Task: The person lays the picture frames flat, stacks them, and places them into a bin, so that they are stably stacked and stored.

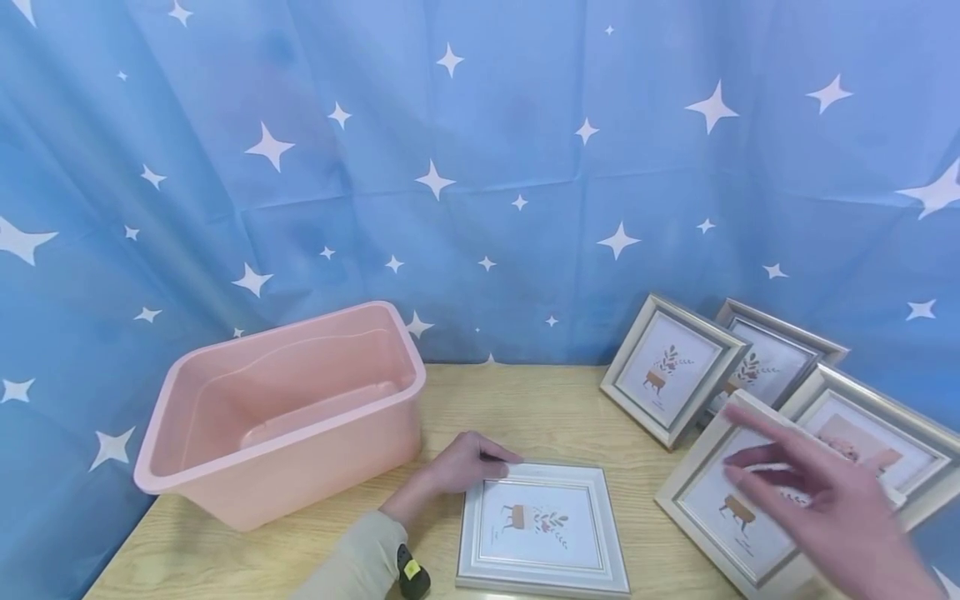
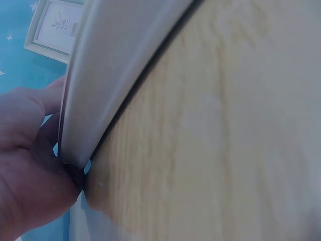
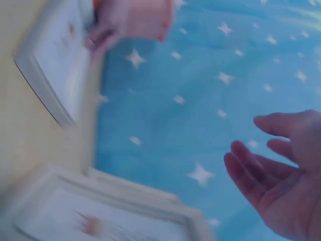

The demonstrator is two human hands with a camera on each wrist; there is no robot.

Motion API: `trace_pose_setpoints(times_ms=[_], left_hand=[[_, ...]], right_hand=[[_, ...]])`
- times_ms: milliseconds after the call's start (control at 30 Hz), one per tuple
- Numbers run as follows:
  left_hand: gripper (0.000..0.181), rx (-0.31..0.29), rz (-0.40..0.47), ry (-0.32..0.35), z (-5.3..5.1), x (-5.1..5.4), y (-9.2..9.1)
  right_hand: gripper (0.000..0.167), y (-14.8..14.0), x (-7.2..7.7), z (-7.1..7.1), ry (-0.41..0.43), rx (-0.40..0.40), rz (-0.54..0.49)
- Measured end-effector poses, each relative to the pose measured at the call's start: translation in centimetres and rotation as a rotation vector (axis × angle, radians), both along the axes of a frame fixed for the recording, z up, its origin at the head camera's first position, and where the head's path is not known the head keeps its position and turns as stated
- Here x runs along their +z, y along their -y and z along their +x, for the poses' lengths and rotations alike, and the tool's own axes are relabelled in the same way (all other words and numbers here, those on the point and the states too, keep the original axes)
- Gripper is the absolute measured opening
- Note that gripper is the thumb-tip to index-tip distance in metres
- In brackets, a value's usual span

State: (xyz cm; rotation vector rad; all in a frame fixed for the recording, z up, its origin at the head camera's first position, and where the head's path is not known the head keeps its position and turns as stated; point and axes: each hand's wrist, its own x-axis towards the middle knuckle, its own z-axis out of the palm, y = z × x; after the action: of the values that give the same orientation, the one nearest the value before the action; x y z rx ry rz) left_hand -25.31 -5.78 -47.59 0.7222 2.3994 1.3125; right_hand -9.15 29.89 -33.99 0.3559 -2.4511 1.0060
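A white picture frame [image 1: 542, 527] with a plant-and-animal print lies at the table's front, its print turned sideways. My left hand [image 1: 467, 463] grips its upper left corner, thumb and fingers at the edge; the left wrist view shows the hand [image 2: 30, 150] close up around the silvery side [image 2: 105, 75]. My right hand [image 1: 825, 492] hovers over a leaning white frame [image 1: 705, 492] on the right, holding nothing. In the right wrist view the right hand's fingers [image 3: 251, 175] are loosely bent, apart from the blurred frames.
An empty-looking pink bin [image 1: 281, 408] stands at the left on the wooden table [image 1: 517, 408]. Behind the right hand lean more picture frames: a silver one [image 1: 667, 375], one behind it [image 1: 780, 358] and one with a pink print [image 1: 873, 433]. A blue star-patterned curtain [image 1: 510, 225] hangs behind.
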Motion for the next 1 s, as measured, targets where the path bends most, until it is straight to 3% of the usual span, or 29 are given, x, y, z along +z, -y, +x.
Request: trace_pose_setpoints(times_ms=[100, 200, 400, 600, 1000], left_hand=[[0.023, -0.003, 0.005, 0.014, 0.1, 0.1, 0.0], [0.023, -0.005, 0.007, 0.02, 0.1, 0.1, -0.1], [0.023, 0.004, 0.002, 0.029, 0.0, 0.1, 0.0], [0.023, 0.006, 0.008, 0.041, 0.1, -0.1, 0.0], [0.023, 0.008, -0.008, 0.057, 0.1, 0.3, 0.0]], right_hand=[[0.074, -1.8, 1.9, -0.2, -0.127, 0.007, -0.031], [0.073, -3.6, 2.3, -0.7, -0.186, -0.004, -0.063], [0.072, -6.5, 1.0, -1.8, -0.127, -0.094, -0.014], [0.072, -7.8, -0.6, -2.5, -0.059, -0.111, 0.028], [0.057, -8.8, -1.6, -3.4, -0.128, -0.074, 0.136]])
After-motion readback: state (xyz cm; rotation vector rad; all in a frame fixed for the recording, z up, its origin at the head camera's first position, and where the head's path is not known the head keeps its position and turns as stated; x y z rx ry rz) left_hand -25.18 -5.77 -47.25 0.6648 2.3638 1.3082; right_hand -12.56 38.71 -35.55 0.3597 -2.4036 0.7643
